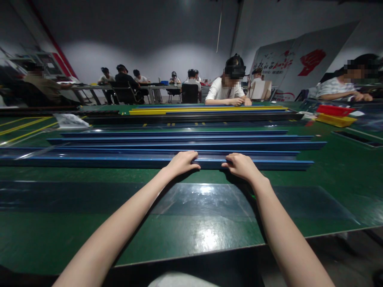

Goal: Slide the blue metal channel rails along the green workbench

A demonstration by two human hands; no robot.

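Observation:
My left hand (184, 162) and my right hand (238, 164) grip the nearest long blue channel strip (209, 162) a short way apart, near its middle and right part. Fingers reach over its far side while the thumbs press on the near edge. The strip lies along the green table (98, 239), its left end running out of view. Closer to me, a long clear plastic sheet (206, 199) lies flat under my forearms. Just beyond the held strip, several more blue channel strips (191, 139) lie side by side.
Farther back are yellow strips (209, 110) and a black strip (197, 118). A red bin (335, 110) and a yellow bin (335, 119) stand at right. Crumpled clear film (72, 120) lies at left. Across the table a person (229, 85) leans over; others sit behind.

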